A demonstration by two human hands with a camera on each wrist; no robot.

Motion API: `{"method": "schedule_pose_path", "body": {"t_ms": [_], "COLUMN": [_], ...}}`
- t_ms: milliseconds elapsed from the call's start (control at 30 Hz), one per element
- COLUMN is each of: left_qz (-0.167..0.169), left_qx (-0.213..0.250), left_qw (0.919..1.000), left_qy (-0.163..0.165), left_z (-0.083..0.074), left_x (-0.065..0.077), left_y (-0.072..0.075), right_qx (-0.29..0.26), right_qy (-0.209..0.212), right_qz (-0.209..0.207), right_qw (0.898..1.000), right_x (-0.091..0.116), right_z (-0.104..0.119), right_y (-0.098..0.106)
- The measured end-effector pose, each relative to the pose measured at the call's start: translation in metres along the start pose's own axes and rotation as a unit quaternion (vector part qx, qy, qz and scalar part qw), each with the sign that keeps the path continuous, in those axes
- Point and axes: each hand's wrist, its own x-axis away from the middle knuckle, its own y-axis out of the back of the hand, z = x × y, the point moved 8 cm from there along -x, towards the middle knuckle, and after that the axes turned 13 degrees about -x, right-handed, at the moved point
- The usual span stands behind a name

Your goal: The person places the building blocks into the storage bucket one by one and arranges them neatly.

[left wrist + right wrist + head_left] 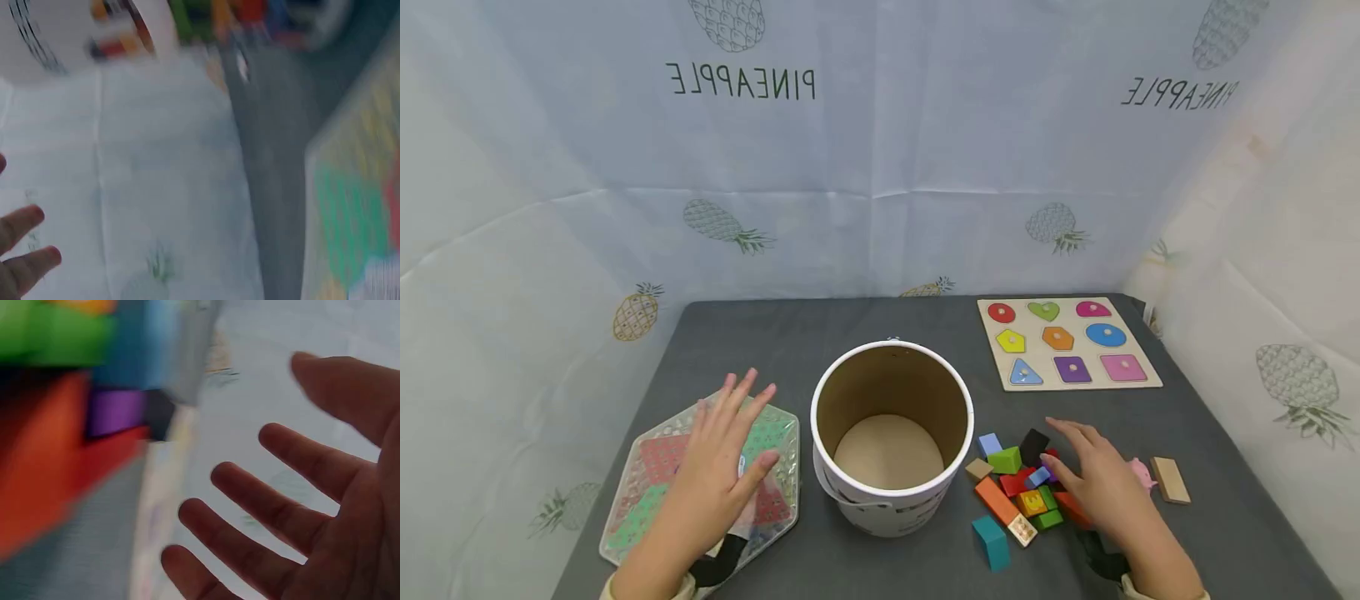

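Note:
With fingers spread, my left hand (pixel 722 471) is over a hexagonal clear-covered board (pixel 632 492) with red and green patches, at the left. In the left wrist view only some of its fingertips (pixel 37 257) show. My right hand (pixel 1101 479) is held above the right side of a pile of coloured blocks (pixel 996 500), its fingers apart and nothing in them. The right wrist view shows those fingers (pixel 250 487) extended, beside blurred orange, green and purple blocks. Between the hands stands a white bucket (pixel 887 508), upright, with nothing visible inside.
A wooden shape puzzle board (pixel 1082 382) lies at the back right. A teal block (pixel 991 543) sits in front of the pile. Right of my right hand are a pink pig figure (pixel 1142 473) and a plain wooden block (pixel 1170 481). Pineapple-print cloth (pixel 880 242) hangs behind the dark table.

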Motion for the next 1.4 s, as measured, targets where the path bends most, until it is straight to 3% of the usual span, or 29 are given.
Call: {"method": "schedule_pose_path", "body": {"t_ms": [100,200,300,500,800,1100,1267,1400], "left_qz": [-0.010,-0.011,-0.005,-0.012,-0.030,-0.046,-0.050,-0.048], "left_qx": [0.120,0.232,0.304,0.352,0.420,0.428,0.422,0.415], "left_qw": [0.9926,0.9721,0.9518,0.9345,0.9044,0.9011,0.9044,0.9072], "left_qy": [0.019,0.035,0.040,0.050,0.067,0.051,0.043,0.048], "left_z": [-0.021,-0.038,-0.052,-0.066,-0.066,-0.065,-0.065,-0.063], "left_x": [-0.005,-0.009,-0.012,-0.015,-0.015,-0.013,-0.014,-0.014], "left_y": [0.001,-0.003,-0.011,-0.028,-0.046,-0.051,-0.051,-0.051], "right_qx": [-0.022,-0.046,-0.061,-0.073,-0.082,-0.055,-0.080,-0.159], "right_qy": [-0.021,-0.022,-0.020,-0.024,0.007,-0.002,0.000,-0.034], "right_qz": [0.032,0.044,0.043,0.040,0.014,0.026,-0.063,-0.104], "right_qw": [0.999,0.998,0.997,0.996,0.996,0.998,0.995,0.981], "right_x": [-0.004,-0.007,-0.010,-0.008,0.001,0.001,0.007,0.011], "right_z": [-0.020,-0.031,-0.034,-0.035,-0.035,-0.033,-0.026,-0.021], "right_y": [-0.015,-0.025,-0.029,-0.031,-0.034,-0.039,-0.023,-0.016]}}
